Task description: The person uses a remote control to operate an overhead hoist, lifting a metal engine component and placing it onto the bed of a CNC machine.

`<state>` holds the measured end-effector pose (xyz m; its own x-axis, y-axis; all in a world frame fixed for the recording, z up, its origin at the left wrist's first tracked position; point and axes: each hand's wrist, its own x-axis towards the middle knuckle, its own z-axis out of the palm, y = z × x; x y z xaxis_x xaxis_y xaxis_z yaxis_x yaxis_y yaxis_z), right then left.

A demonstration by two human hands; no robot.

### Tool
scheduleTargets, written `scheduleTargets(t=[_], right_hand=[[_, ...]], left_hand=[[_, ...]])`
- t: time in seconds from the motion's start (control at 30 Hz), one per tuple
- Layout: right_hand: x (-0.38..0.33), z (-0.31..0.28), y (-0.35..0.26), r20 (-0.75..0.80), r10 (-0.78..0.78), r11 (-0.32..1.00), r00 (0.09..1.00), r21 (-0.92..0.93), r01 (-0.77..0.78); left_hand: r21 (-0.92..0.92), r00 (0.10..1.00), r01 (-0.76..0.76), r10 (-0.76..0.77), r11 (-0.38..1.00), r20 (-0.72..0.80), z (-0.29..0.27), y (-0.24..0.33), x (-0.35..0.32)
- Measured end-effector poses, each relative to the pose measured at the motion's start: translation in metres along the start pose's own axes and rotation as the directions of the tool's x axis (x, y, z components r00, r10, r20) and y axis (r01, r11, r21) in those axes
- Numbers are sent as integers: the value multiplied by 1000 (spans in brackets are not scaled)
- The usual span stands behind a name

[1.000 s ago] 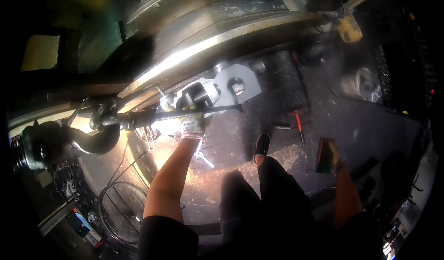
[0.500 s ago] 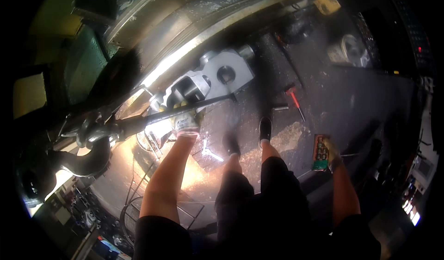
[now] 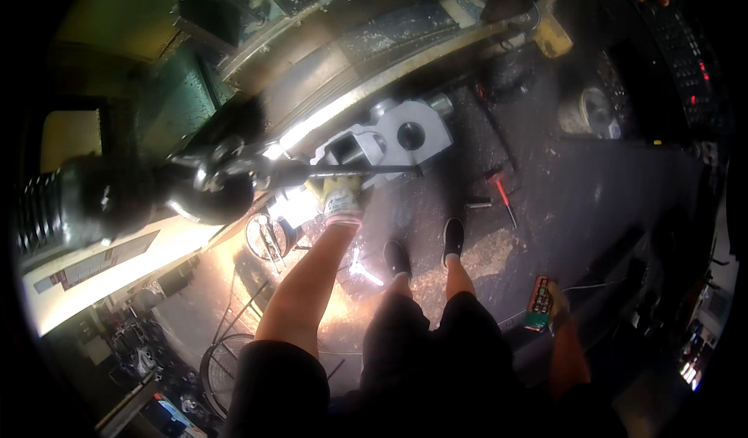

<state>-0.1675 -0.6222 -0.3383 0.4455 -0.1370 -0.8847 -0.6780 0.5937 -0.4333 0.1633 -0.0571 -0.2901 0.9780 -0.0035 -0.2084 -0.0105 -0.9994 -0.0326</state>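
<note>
A large grey metal workpiece (image 3: 433, 135), with a round bore and short cylindrical bosses, is near the middle. A dark, heavy crane hook (image 3: 204, 204) with a shackle is close to the view at left. From it a long dark bar or sling (image 3: 389, 171) runs right, across the workpiece. My left hand (image 3: 341, 202), in a light work glove with yellowish fingers, is against the workpiece's near side, just under that bar; its fingertips are partly hidden. In my gloved right hand (image 3: 559, 302), low at right, is a push-button crane remote control (image 3: 539, 307), orange and green.
A red-handled hammer (image 3: 502, 196) and a short metal rod (image 3: 478, 203) lie on the floor ahead of my feet. A bucket (image 3: 588, 112) stands farther right. Beyond the workpiece runs a machine's long edge (image 3: 436, 47). A round wire frame (image 3: 220, 368) is at lower left.
The hook has shifted right in the view, and the bar lies flatter. The workpiece and my left hand appear farther right, as does the floor, so the view has turned. My right hand sits lower.
</note>
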Motion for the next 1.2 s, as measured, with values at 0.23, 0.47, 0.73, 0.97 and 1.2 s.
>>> scheduleTargets(t=[0.23, 0.47, 0.73, 0.97, 1.2], right_hand=[[1, -58, -12, 125, -65, 996, 990, 64, 57], [-28, -27, -37, 76, -110, 986, 991, -117, 119], [-35, -39, -54, 182, -68, 987, 981, -130, 93], [-64, -7, -51, 203, -117, 982, 972, -122, 144], [-78, -16, -35, 362, -119, 974, 925, -137, 178]], left_hand=[[81, 964, 81, -98, 993, 246, -65, 36, -1], [-33, 976, 93, -85, 995, 199, -43, 18, 4], [-96, 996, 51, -43, 994, 80, -55, 32, 33], [-84, 999, 36, -36, 996, -3, -83, 27, 30], [-62, 1000, -14, 15, 998, 16, -118, 39, 26]])
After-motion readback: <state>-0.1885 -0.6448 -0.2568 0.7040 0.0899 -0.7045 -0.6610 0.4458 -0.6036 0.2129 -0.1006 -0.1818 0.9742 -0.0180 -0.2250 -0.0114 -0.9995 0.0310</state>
